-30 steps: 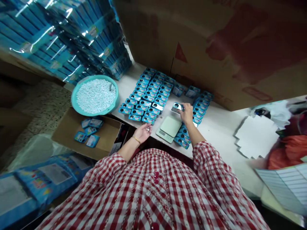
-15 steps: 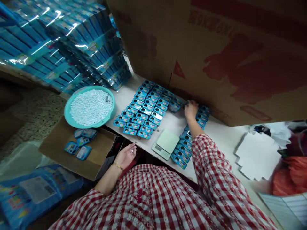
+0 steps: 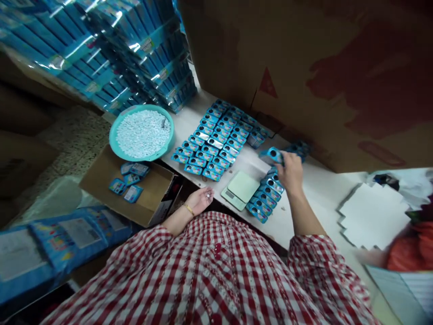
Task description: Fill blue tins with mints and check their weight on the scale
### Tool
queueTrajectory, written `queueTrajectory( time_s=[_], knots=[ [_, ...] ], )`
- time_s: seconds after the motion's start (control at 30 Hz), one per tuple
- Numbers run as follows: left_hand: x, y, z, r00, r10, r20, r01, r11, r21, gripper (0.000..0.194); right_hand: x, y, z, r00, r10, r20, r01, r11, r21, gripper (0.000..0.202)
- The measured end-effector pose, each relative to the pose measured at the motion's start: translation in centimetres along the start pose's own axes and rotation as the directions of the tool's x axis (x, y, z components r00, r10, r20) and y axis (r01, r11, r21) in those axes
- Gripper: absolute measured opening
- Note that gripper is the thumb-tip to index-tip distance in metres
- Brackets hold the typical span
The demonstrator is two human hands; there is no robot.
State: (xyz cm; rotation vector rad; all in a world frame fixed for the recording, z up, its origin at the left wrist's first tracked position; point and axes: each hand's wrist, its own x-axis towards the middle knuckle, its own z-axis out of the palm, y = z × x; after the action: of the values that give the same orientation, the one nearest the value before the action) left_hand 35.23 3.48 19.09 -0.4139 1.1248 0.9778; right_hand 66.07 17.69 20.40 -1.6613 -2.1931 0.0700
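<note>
My right hand [image 3: 291, 174] grips a small blue tin [image 3: 273, 154] with a dark round window on its face, above the right-hand rows of tins [image 3: 265, 198]. My left hand [image 3: 201, 199] is palm up at the table's front edge, fingers curled around a few small white tablets [image 3: 208, 195]. Between the hands sits a pale kitchen scale [image 3: 240, 189] with nothing on its plate. Several more tins [image 3: 212, 142] stand in slanting rows beyond the left hand. A turquoise basin [image 3: 114, 143] full of white tablets stands at the left.
A cardboard box [image 3: 99, 174] with several blue packets is below the basin. Tall stacks of wrapped blue packs [image 3: 135, 54] rise at the back left. A large carton [image 3: 250, 49] walls off the back. White card sheets [image 3: 375, 216] lie at the right.
My right hand has come nearer and lifted a tin from the back of the right-hand rows. The left hand stays palm up by the table edge. The whole view has shifted.
</note>
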Motion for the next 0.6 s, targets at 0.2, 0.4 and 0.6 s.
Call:
queueTrajectory(
  time_s=[0.2,0.4,0.6],
  knots=[
    [0.1,-1.6,1.3,0.990,-0.098,0.097,0.084,0.987,0.138,0.024,-8.1,-8.0,3.4,0.957,-0.090,0.276,0.071,0.994,0.080,0.038],
    [-0.1,-1.5,0.4,0.991,-0.104,0.086,0.090,0.984,0.152,0.022,-10.8,-7.1,3.7,0.970,-0.044,0.238,0.005,0.987,0.164,0.054],
    [0.1,-0.3,-0.8,0.999,-0.003,0.043,0.000,0.997,0.075,0.023,-12.2,-4.3,0.9,0.968,0.243,-0.062,-0.223,0.947,0.230,0.033]
  ],
)
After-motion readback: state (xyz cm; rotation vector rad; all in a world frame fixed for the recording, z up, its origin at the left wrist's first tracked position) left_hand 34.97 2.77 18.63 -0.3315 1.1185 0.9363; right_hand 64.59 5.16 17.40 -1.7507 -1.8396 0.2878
